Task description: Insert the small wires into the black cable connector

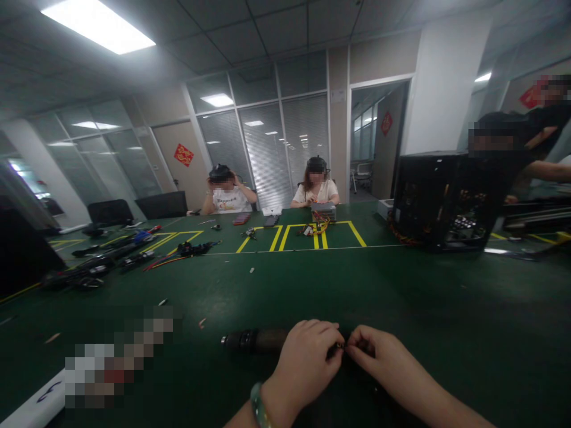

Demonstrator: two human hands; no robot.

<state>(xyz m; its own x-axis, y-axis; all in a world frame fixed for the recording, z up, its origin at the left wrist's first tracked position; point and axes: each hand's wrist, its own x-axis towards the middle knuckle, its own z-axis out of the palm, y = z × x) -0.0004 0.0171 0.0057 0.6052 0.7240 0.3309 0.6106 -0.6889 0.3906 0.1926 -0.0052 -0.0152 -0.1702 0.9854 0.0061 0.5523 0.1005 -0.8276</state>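
On the green desk [312, 285], near edge: a dark cylinder [254, 340], matte, with a ribbed black band at its left end. The left hand [307, 356] is curled over its right end. The right hand [379, 356] pinches that same end (detail too dim to identify).

Dim room, ceiling panel [99, 25] glare, edges warped, pixelated patches.

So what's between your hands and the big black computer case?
Just bare green table from the right hand to the computer case, in the head view.
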